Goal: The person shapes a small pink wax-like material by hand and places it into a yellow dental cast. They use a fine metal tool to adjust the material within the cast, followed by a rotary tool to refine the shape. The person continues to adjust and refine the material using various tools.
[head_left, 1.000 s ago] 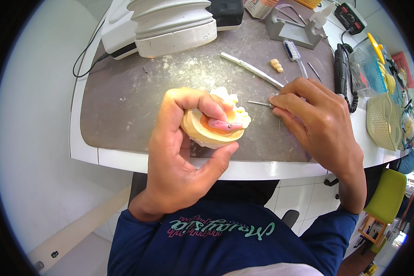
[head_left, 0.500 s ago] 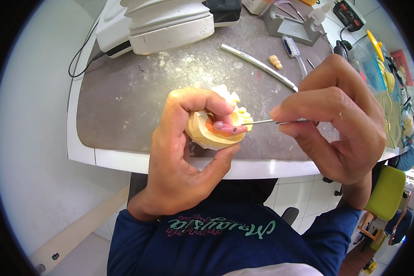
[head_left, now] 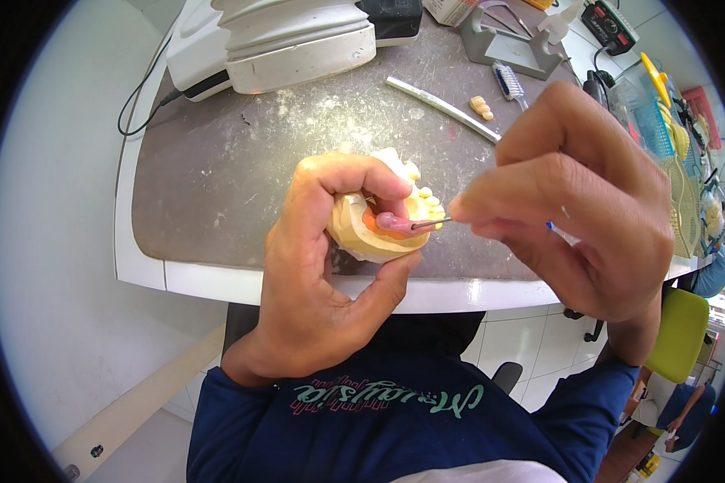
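A: How is the thin metal instrument (head_left: 433, 222) best guided?
B: Probably lightly, its tip steady on the pink gum-coloured piece (head_left: 395, 224), the dental model (head_left: 348, 231) braced firmly.
A: And the hands?
B: The left hand (head_left: 306, 290) curls half-closed around the model above the worktop (head_left: 209, 193), fingertip against the pink piece; the right hand (head_left: 584, 217) pinches the instrument, knuckles raised.

Dental cast (head_left: 372, 244): matt, plaster-like. Pink piece (head_left: 395, 225): glossy, smooth. Thin tool (head_left: 437, 221): metal. Counter (head_left: 209, 185): scuffed matt top, glossy white edge.
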Demonstrator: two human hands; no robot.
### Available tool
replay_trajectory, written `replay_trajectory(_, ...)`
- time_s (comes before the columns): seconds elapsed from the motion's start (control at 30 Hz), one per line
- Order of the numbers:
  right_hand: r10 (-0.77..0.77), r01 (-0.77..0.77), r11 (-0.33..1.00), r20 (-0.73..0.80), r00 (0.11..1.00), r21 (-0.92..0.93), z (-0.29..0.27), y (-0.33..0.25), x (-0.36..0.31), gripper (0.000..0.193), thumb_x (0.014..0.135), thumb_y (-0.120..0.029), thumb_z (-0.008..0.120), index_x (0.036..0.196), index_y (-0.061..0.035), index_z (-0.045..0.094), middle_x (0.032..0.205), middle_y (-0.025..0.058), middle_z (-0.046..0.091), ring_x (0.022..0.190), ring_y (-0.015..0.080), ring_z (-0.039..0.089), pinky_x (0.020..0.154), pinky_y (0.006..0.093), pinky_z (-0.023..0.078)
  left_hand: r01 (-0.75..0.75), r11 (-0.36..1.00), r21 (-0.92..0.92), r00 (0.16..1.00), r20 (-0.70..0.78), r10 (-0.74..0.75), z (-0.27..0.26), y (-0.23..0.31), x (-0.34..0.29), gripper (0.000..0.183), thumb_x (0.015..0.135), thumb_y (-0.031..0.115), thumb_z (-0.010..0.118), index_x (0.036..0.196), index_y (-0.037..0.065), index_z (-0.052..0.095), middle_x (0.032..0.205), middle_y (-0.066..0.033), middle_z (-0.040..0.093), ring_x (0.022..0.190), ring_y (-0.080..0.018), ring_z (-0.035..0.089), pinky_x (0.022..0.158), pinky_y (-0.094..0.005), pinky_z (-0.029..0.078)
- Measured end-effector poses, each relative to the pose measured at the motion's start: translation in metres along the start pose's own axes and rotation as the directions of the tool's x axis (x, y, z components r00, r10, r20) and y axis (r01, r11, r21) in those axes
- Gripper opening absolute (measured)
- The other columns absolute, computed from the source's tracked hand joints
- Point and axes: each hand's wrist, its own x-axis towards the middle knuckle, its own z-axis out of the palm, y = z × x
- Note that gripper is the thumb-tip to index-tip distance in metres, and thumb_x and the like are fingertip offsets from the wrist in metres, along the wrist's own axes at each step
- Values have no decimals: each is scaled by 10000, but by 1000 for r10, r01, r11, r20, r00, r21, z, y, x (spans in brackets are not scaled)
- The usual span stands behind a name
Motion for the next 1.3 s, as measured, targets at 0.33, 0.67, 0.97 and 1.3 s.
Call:
replay_trajectory(0.33,153,-168,979,124,980,118,2,5,2,294,782,-256,789,738,-21,618,675,78,555,526,229,528,474,324,370,24,996,-85,1000,-7,-25,2,2,0,576,743,-51,719,1235,32,432,1070,-59,514,1021,-138,539,1024,-339,410)
replay_trajectory(0.67,124,-149,984,226,966,94,-1,14,5,280,858,-213,744,740,-9,592,665,82,556,513,217,516,456,316,350,-42,989,-145,998,-44,36,5,1,0,806,713,-15,685,1429,8,315,1063,-68,513,965,-120,522,912,-280,450)
replay_trajectory(0.97,46,-72,941,86,995,330,7,25,-2,177,814,-108,791,851,-11,647,819,67,600,727,169,577,608,280,419,-61,994,-86,997,-59,56,7,-1,3,829,707,14,679,1448,-4,306,1001,-68,514,889,-108,511,864,-260,454)
replay_trajectory(1.3,440,-525,797,309,843,299,-5,12,-3,219,826,-180,798,807,-20,649,746,37,610,674,97,560,593,241,402,-55,996,-71,996,-71,49,9,2,5,840,703,-4,662,1458,-13,295,985,-66,518,886,-108,516,848,-262,454)
